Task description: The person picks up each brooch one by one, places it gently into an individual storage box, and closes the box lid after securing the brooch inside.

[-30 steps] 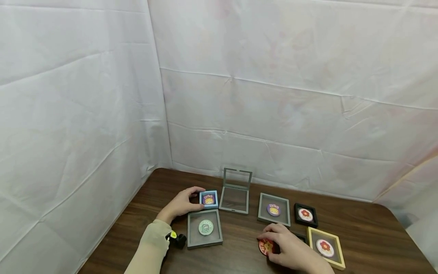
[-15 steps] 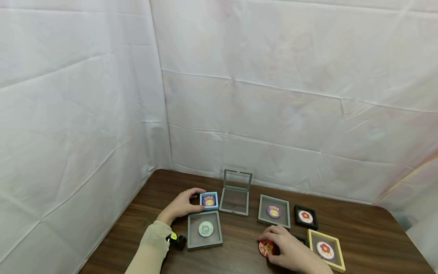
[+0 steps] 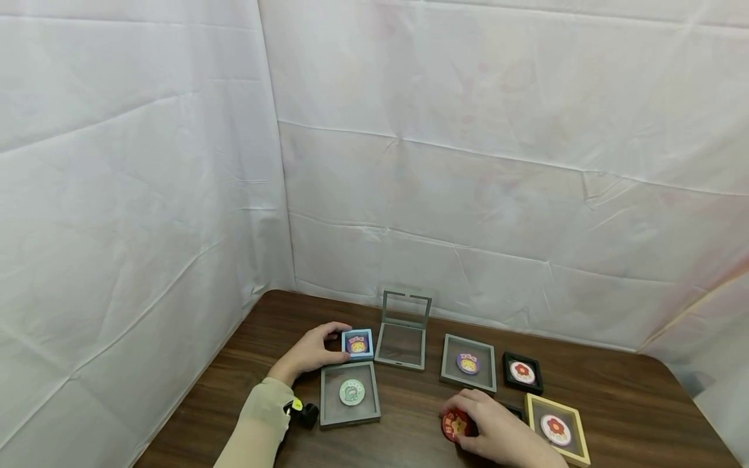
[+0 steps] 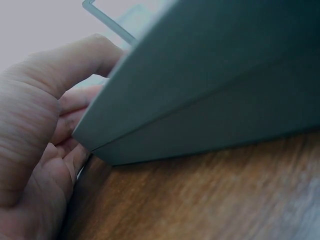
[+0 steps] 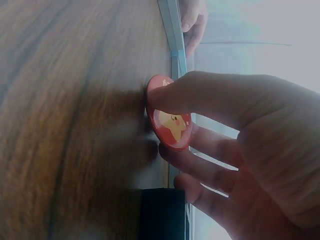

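Note:
My left hand [image 3: 313, 351] holds a small light-blue display case [image 3: 357, 344] by its sides, thumb on the near edge and fingers at the far one. Behind its clear window sits a purple badge with a yellow character. In the left wrist view, a grey case [image 4: 200, 100] fills the foreground and hides most of what the fingers hold. My right hand [image 3: 497, 426] pinches a round red badge [image 3: 453, 426] between thumb and fingers, close over the table. The right wrist view shows the badge's yellow star [image 5: 172, 125] and the thumb across its face.
An open grey case [image 3: 400, 344] stands with its lid raised. Around it lie a grey case with a green badge [image 3: 352, 392], another with a purple badge [image 3: 468, 363], a black case [image 3: 523, 372] and a yellow case [image 3: 558, 430]. Another black case [image 5: 162, 215] sits beside my right hand.

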`<state>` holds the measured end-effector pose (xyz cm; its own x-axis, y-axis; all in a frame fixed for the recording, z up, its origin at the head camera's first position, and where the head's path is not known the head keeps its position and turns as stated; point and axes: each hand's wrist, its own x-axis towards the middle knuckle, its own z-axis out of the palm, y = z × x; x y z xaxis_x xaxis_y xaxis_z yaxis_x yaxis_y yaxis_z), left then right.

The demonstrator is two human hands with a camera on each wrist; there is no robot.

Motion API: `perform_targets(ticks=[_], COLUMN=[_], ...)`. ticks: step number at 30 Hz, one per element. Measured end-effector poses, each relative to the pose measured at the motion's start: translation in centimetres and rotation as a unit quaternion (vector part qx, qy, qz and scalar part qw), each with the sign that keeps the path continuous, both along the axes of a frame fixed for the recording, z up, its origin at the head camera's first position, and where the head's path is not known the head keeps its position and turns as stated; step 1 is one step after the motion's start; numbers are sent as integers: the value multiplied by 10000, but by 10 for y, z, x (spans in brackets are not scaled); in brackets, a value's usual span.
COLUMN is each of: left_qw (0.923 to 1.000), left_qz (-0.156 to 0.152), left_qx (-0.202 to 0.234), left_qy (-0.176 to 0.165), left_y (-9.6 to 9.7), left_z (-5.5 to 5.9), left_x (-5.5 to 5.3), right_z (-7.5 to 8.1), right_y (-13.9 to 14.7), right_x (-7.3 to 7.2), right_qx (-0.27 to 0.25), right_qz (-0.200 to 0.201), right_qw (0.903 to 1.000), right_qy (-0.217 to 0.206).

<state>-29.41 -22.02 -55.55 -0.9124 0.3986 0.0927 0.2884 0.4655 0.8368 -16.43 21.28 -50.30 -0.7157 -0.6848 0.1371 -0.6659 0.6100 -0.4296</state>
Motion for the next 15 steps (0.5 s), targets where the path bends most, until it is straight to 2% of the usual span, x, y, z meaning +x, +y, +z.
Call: perform_targets(ticks=[3, 11, 15], left_qw=[10000, 10000, 9999], left_qz=[9, 22, 19], left_qx=[-8, -60, -78], left_qy=[17, 55, 79], left_y=[0, 1, 1], left_z=[0, -1, -1], left_x=[-1, -1, 0], right_z=[0, 3, 3], right_y=[1, 3, 3], right_x=[-2, -7, -8], right_qx=[-57, -192, -230], right_qz=[99, 200, 247], right_qw=[9999, 9951, 9941], right_qy=[-62, -951, -1029])
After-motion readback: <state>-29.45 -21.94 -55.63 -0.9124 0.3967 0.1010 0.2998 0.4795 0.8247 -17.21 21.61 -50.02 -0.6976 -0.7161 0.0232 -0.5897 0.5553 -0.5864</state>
